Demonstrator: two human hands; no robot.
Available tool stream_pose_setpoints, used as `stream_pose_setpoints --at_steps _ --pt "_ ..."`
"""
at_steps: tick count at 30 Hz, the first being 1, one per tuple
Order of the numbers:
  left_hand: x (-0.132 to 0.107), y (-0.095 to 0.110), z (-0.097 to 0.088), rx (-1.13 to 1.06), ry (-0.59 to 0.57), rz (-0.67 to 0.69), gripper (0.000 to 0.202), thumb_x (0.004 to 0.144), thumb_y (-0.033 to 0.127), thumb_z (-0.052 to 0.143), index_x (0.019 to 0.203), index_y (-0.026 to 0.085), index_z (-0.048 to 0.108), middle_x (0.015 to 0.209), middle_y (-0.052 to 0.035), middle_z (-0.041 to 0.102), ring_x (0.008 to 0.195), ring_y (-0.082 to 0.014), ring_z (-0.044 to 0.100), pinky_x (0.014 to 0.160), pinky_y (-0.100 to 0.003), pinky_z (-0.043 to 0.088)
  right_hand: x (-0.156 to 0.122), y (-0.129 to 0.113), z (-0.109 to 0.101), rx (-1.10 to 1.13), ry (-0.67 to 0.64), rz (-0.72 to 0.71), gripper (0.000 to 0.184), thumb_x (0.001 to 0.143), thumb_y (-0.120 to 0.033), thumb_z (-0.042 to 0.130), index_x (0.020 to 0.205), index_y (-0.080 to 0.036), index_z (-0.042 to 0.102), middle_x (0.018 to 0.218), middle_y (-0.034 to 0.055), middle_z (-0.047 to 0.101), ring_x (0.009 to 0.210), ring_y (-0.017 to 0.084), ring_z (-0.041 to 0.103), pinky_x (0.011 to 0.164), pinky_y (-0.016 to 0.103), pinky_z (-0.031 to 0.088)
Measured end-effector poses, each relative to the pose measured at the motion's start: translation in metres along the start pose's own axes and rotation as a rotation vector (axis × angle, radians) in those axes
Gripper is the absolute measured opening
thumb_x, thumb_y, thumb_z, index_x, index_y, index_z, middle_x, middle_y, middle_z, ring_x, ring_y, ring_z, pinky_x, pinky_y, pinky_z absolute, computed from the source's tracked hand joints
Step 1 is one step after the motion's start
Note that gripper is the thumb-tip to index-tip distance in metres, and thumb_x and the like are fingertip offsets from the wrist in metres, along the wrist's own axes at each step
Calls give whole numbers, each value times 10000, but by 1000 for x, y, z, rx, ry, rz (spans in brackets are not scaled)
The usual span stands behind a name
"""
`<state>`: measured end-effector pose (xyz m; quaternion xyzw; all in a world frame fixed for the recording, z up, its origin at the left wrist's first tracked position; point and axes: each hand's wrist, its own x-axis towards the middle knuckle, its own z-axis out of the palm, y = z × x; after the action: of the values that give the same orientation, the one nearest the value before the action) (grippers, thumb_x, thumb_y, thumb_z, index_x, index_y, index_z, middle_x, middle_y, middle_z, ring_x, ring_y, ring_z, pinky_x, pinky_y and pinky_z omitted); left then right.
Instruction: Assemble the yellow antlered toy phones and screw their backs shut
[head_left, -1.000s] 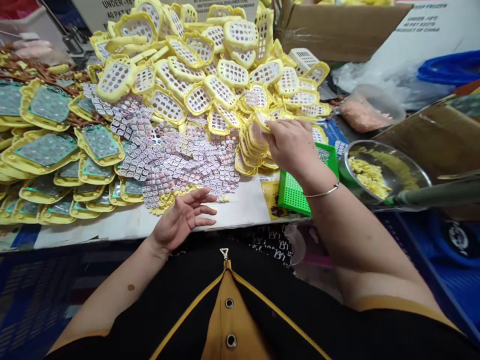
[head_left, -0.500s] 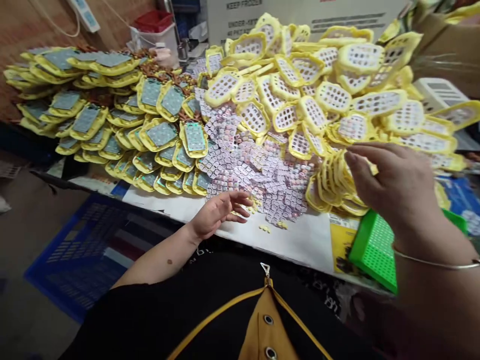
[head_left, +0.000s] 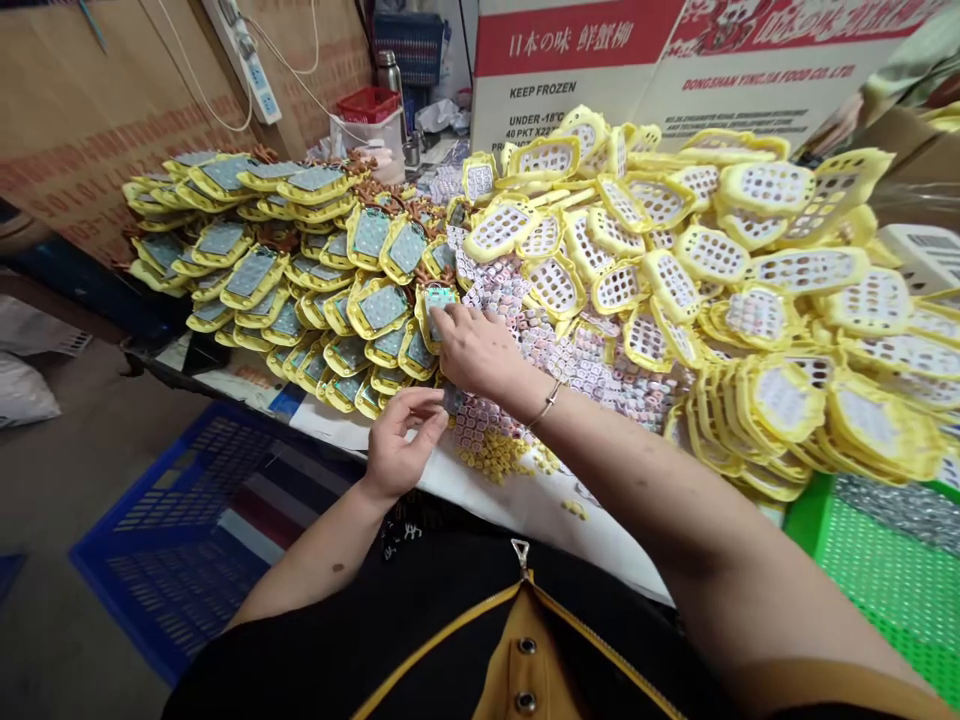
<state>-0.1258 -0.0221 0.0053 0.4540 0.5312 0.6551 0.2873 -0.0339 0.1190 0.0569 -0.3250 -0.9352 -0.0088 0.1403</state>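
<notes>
My right hand (head_left: 480,350) reaches across to the left, fingers bent down onto a yellow shell with a teal board (head_left: 440,297). Its fingertips are partly hidden, and I cannot make out what they grip. Just below and to the left is my left hand (head_left: 401,440), thumb and fingers curled together. A small greyish piece (head_left: 452,398) shows by its fingertips, too unclear to name. Left of both hands, yellow shells with grey backs (head_left: 382,305) lie in overlapping rows. Small pale printed key pieces (head_left: 555,350) are heaped beside my right wrist, with tiny yellow parts (head_left: 491,458) in front.
Yellow frames with holes (head_left: 671,285) are piled high on the right, with a leaning stack (head_left: 787,400) nearer me. A green basket (head_left: 862,560) stands at right, a blue crate (head_left: 180,530) below left. Behind are a printed carton (head_left: 570,60) and a power strip (head_left: 247,65).
My right hand has swung left from the stacked yellow frames to the grey-backed shells. My left hand has curled its fingers. The view has shifted, showing more of the carton.
</notes>
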Motion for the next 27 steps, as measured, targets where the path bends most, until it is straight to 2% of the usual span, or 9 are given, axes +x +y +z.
stream_pose_setpoints --at_steps 4,6,9,13,16,19,21,24,27 --pt "13 3 6 -201 71 -86 262 785 413 787 939 206 743 931 -43 723 748 -127 673 717 -252 578 -1 0 -9 25 -96 23 549 915 -338 469 1419 -123 458 1465 225 521 1168 361 608 881 455 460" --pt "17 4 13 -300 103 -142 296 753 438 810 911 202 727 914 -31 729 703 -116 673 679 -246 585 -3 -1 -7 -37 -107 -11 580 920 -309 463 1459 -99 412 1498 252 478 1175 369 610 893 458 456" --pt "20 7 19 -385 138 -230 310 716 418 840 885 199 699 883 -9 731 662 -102 675 642 -230 581 -3 -1 0 -129 -79 -83 540 957 -215 372 1467 -39 392 1429 290 527 1070 336 657 887 448 450" --pt "21 11 18 -462 118 -270 279 730 393 826 884 214 678 803 22 723 610 -91 670 616 -216 563 1 5 -5 -60 7 -59 526 985 -132 255 1494 -39 355 1340 244 604 1049 301 664 898 429 462" --pt "25 16 19 -484 35 -354 266 786 415 771 963 237 682 881 5 741 667 -108 689 676 -240 575 -6 17 -19 30 64 54 538 1028 -158 136 1534 -66 291 1513 178 470 1198 232 626 1023 386 419" --pt "31 24 29 -528 -43 -430 420 847 610 641 1042 239 673 1041 -52 746 909 -181 724 812 -293 584 -36 21 -32 61 161 32 509 1060 -253 198 1551 -144 276 1604 111 390 1318 219 559 1099 383 403" --pt "32 29 41 -579 -76 -378 535 868 721 517 1090 256 662 1117 -56 731 1102 -218 682 920 -324 561 -68 17 -34 46 225 -61 493 1060 -244 227 1543 -184 308 1604 104 402 1377 218 521 1111 413 420" --pt "26 31 59 -655 -154 -320 478 895 668 524 1132 272 650 1148 -30 716 1213 -242 624 992 -376 534 -125 8 -27 54 222 -219 468 1050 -237 287 1508 -207 377 1570 135 452 1407 235 502 1133 444 426" --pt "14 26 70 -668 -233 -454 425 813 578 677 1081 249 661 1100 -46 719 1190 -297 641 939 -428 567 -181 12 -20 302 196 -243 435 1015 -264 445 1449 -291 452 1567 98 463 1464 228 427 1183 475 391"
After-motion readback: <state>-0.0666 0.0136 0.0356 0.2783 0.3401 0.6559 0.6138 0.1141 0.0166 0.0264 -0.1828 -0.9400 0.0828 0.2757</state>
